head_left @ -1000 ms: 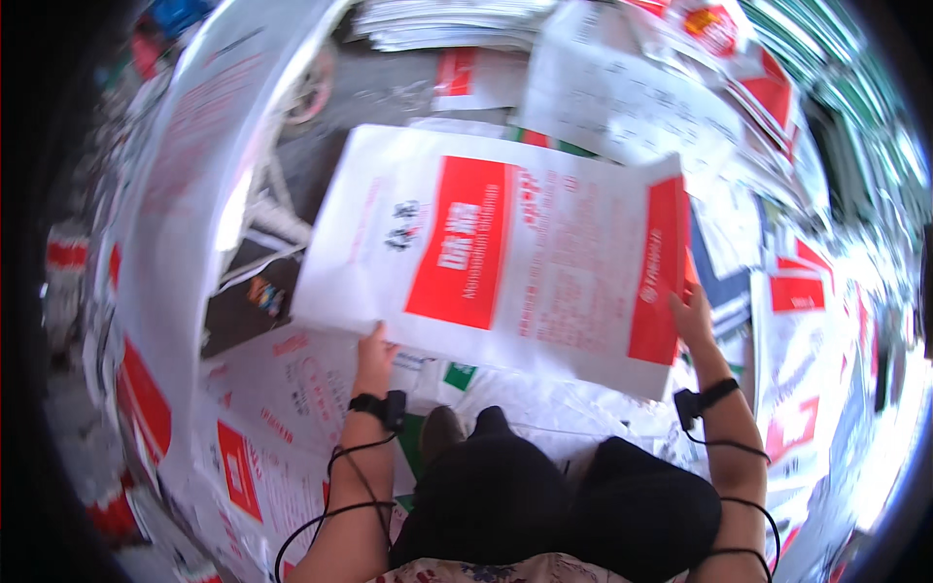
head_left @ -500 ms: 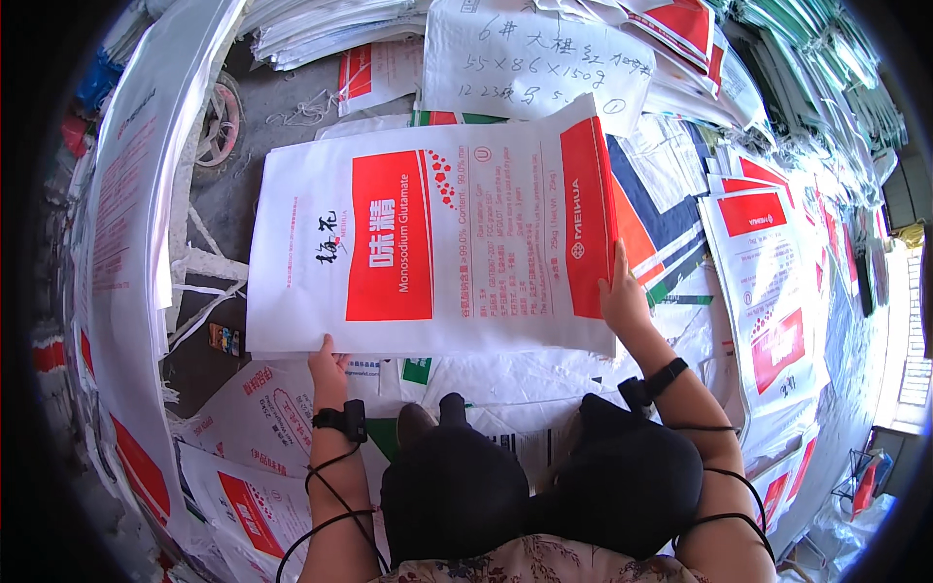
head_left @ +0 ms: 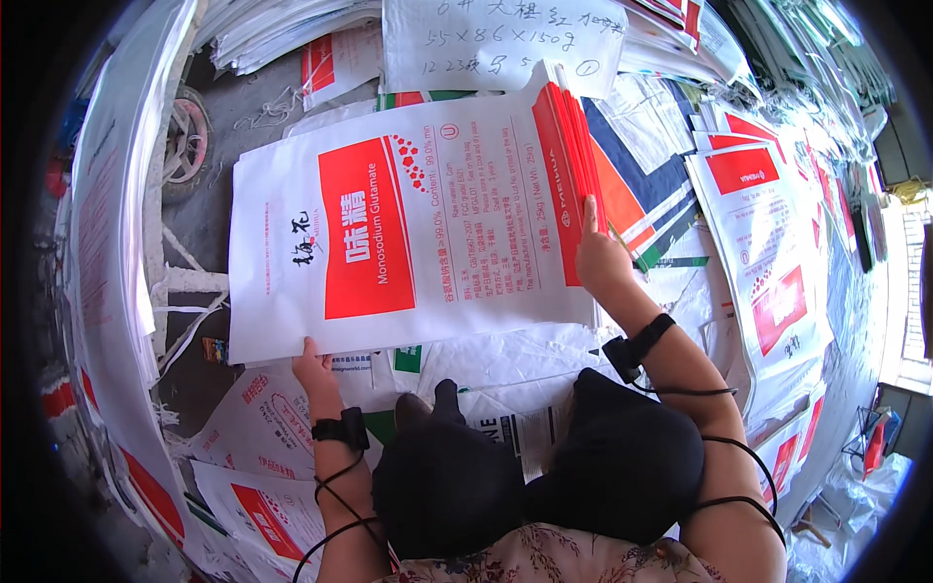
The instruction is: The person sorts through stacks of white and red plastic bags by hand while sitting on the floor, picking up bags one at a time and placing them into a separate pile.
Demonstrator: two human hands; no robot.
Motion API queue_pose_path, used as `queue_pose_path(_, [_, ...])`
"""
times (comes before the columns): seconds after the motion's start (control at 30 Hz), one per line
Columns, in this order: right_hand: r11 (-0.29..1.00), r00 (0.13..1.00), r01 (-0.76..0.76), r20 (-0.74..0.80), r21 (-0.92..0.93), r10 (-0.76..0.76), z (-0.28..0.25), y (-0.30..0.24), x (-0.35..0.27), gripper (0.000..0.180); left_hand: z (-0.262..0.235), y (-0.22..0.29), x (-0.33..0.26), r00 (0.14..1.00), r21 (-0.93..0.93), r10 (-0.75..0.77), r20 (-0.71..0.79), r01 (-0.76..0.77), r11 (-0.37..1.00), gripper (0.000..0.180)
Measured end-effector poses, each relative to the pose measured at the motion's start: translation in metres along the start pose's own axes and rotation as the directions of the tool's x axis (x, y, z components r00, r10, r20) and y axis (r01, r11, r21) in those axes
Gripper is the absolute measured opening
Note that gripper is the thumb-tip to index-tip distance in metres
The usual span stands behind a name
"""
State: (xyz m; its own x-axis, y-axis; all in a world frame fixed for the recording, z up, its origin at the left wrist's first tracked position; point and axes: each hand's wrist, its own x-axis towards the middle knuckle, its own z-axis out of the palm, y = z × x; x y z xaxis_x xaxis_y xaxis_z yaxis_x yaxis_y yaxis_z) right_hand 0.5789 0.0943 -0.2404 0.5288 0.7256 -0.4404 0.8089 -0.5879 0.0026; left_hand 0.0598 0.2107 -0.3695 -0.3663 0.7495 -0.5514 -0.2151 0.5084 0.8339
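Observation:
A flat stack of white printed sacks with red panels spans the space before me, level with my hands. My left hand grips its near edge towards the left corner, thumb on top and the other fingers hidden underneath. At the right end, my right hand holds the red edges, one finger stretched up along them. Several layers show there, slightly fanned apart. Both wrists wear black straps with small dark boxes and cables.
More red-and-white sacks lie piled at the right. A tall white stack stands on the left, beside a wheel. Behind, a white sheet with handwriting lies before further piles. Other sacks lie at the lower left.
The stack has shifted slightly left in view and tilted, its right end higher. The layers at that end show more spread. My right hand has moved up and left along the edge.

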Motion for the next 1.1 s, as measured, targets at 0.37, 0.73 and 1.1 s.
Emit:
queue_pose_path(0.37, [0.983,0.999,0.026,0.050,-0.180,-0.017,0.014,-0.002,-0.007,0.091,-0.006,0.004,0.002,0.972,0.224,-0.229,0.048,0.213,0.951,0.035])
queue_pose_path(0.73, [0.986,1.000,-0.028,-0.004,-0.164,0.028,0.015,0.005,-0.011,0.091,-0.012,-0.008,0.021,0.977,0.198,-0.212,0.035,0.201,0.959,0.034])
queue_pose_path(1.1, [0.972,0.969,0.084,-0.244,0.218,-0.029,0.040,0.035,-0.010,0.081,-0.019,-0.032,0.022,0.963,-0.021,-0.254,0.086,0.256,0.966,0.028])
